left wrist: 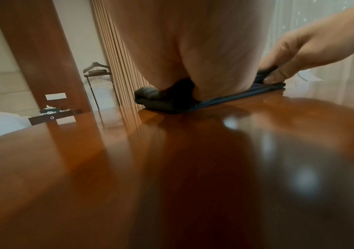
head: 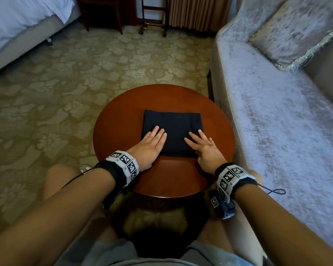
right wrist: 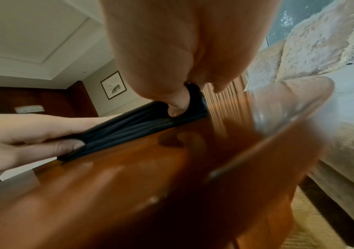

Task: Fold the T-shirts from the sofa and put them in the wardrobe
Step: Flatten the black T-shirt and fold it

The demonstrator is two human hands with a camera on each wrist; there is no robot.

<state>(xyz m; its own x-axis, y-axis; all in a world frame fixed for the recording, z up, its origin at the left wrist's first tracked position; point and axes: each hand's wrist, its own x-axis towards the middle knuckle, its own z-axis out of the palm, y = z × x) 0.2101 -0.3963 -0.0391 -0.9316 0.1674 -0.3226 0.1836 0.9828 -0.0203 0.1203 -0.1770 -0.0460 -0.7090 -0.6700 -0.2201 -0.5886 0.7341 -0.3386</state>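
**Both hands on a folded shirt**

Right now a dark T-shirt (head: pixel 172 131), folded into a neat rectangle, lies flat near the middle of the round wooden desk (head: pixel 119 116). The left hand (head: pixel 149 145) rests on the shirt's near left part, fingers straight and close together, the thumb against the near edge. The right hand (head: pixel 204 147) rests on the near right part, fingers spread on top; the right wrist view shows its thumb tucked at the shirt's near edge, so top fingers and thumb pinch the layers. A pale sofa (head: pixel 277 116) with a cushion (head: pixel 296 29) stands just beside the desk on the right. A bed (head: pixel 17 22) stands far left on patterned carpet (head: pixel 65 83).
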